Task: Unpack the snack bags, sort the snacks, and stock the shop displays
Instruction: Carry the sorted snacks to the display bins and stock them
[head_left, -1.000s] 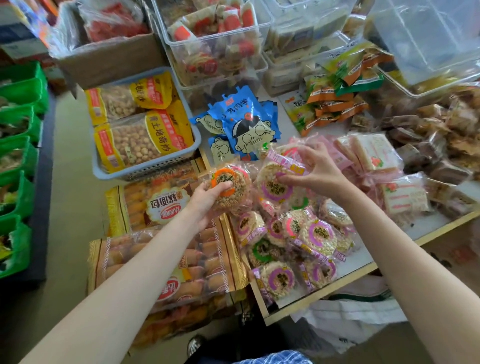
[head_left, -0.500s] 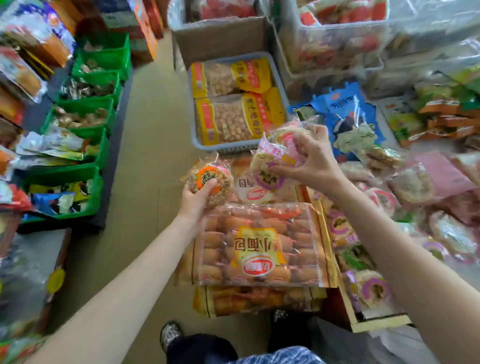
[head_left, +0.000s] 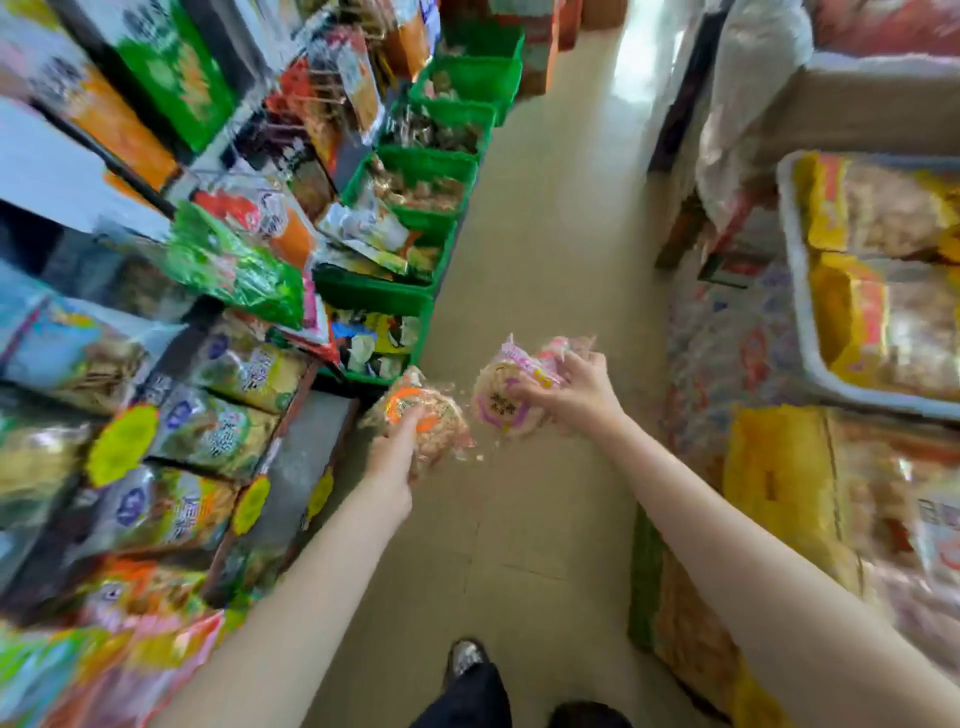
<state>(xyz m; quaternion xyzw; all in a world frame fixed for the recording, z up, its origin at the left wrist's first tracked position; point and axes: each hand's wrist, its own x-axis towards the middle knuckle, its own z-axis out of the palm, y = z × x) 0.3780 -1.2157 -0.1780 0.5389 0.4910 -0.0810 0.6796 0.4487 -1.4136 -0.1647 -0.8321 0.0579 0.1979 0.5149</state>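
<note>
My left hand (head_left: 397, 457) grips a round rice cake in clear wrap with an orange ring label (head_left: 423, 410), held over the aisle floor. My right hand (head_left: 574, 392) holds a small bunch of wrapped rice cakes with purple and pink labels (head_left: 501, 395), just to the right of the orange one. Both hands hover near the lowest green bin (head_left: 387, 312) of the display on the left. The view is blurred by motion.
A row of green bins (head_left: 457, 171) with loose snacks runs along the left of the beige floor (head_left: 550, 249). Shelves of bagged snacks (head_left: 208, 426) fill the left. A grey basket of yellow nut bags (head_left: 800, 291) and bread packs (head_left: 810, 488) stand on the right.
The view has swung left, away from the table of rice cakes toward the shelves and green bins. Both hands have carried their rice cakes along over the aisle.
</note>
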